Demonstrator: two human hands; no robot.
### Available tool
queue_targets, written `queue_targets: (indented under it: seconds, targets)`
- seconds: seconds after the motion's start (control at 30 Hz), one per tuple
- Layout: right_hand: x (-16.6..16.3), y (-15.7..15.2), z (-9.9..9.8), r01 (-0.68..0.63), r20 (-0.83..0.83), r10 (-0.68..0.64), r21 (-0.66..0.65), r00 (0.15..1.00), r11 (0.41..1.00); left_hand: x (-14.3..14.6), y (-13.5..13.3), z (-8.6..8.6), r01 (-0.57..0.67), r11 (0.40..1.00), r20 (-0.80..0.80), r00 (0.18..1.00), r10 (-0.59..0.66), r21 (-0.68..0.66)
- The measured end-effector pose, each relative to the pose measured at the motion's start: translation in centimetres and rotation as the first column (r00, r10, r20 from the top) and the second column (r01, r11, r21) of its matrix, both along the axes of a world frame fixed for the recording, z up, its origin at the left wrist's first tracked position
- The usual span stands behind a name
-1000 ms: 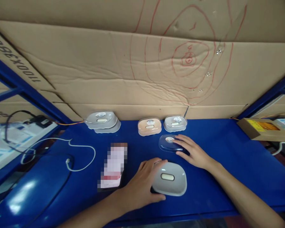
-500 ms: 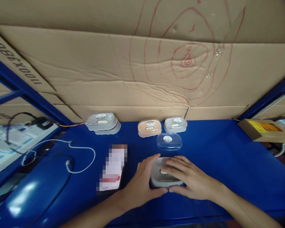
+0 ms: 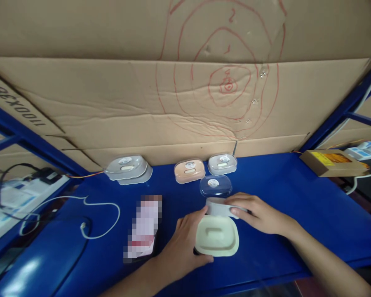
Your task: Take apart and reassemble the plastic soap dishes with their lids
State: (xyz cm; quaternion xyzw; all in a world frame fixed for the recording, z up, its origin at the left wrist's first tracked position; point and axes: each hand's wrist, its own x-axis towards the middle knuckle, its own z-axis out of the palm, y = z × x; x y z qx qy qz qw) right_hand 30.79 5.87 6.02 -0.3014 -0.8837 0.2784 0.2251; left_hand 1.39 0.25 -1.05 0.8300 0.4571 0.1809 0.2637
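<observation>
left hand [image 3: 190,243] is gripping cream tray [image 3: 218,237] on table [image 3: 262,258] | right hand [image 3: 255,212] is holding tilted gray cover [image 3: 217,207] behind it | risk: loose pinch possibly dropping cover against clear lid [image 3: 215,187]

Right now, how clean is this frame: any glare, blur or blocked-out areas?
Head view throughout: bright glare on the table at lower left; phone mostly pixelated; print on the sticker of the clear lid too small to read; right hand and the grey cover it holds look slightly soft.
</observation>
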Motion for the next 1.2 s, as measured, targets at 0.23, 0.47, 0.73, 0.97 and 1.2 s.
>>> queue_targets:
  seconds: [0.23, 0.47, 0.73, 0.97, 1.2]
  targets:
    - [-0.8, -0.4, -2.2, -0.013, 0.143, -0.017, 0.211, 0.99, 0.977, -0.2, -1.0, 4.2, 0.387, 0.922, -0.192, 0.904, -0.382, -0.014]
    - [-2.1, -0.6, -3.8, -0.035, 0.174, -0.014, 0.272, 0.985, 0.962, -0.1, -0.9, 3.5, 0.512, 0.823, -0.276, 0.851, -0.447, 0.246]
    - [-2.8, -4.3, -2.0, -0.153, 0.149, 0.104, 0.373, 0.983, 0.915, -0.3, 0.1, 3.6, 0.234, 0.925, -0.095, 0.972, -0.215, 0.301]
    - [-4.6, -6.6, -5.1, -0.332, 0.237, 0.252, 0.412, 0.938, 0.849, -0.3, 1.7, 1.3, 0.036, 0.947, -0.06, 0.998, -0.018, 0.318]
    - [-4.5, -5.7, -4.4, -0.24, 0.325, 0.065, 0.533, 0.944, 0.811, -0.6, 1.2, 2.3, -0.074, 0.907, 0.148, 0.989, 0.013, 0.415]
